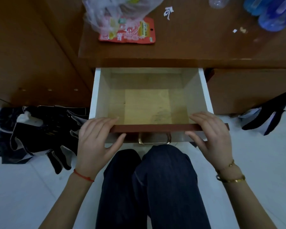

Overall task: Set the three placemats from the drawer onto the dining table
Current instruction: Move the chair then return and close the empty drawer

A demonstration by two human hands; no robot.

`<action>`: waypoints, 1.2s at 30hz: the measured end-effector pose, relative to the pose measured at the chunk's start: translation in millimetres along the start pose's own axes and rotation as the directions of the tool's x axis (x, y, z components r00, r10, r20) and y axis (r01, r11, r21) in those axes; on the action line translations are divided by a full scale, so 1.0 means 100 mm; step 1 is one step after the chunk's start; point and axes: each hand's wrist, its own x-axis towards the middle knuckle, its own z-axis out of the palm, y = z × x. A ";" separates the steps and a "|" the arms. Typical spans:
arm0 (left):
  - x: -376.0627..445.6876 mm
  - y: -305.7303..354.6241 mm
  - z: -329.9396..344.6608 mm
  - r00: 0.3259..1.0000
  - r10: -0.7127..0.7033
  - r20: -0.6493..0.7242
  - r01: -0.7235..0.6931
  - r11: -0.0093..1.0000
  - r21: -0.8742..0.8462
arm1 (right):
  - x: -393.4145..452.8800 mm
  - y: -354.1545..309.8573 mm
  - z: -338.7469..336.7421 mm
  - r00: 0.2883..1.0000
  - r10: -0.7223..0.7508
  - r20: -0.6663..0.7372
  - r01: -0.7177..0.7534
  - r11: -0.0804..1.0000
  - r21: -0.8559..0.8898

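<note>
Brown wooden desk (196, 47) above a pale tiled floor (31, 187), dimly lit.

A single head-worn, wide-angle view looked steeply down and forward from above the kneeling person's dark-trousered knees (149, 187). It sat close over the open white-walled drawer with its reddish-brown front (153, 128), which filled the centre. The brown wooden desk top (196, 45) ran across the upper edge, the pale tiled floor (262, 162) along both sides.
</note>
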 end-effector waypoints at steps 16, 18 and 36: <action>0.75 -0.27 0.45 0.992 -0.040 -0.118 0.046 0.998 0.048 | 0.61 0.14 0.59 0.954 0.112 -0.278 -0.132 0.990 -0.054; 0.85 -0.24 0.54 0.984 -0.094 -0.152 0.104 0.993 0.062 | 0.71 0.19 0.63 0.953 0.142 -0.267 -0.162 0.985 -0.056; 1.29 -0.31 0.71 0.947 -0.161 -0.278 0.169 0.986 0.005 | 1.22 0.49 0.69 0.928 0.135 -0.346 -0.184 0.976 -0.114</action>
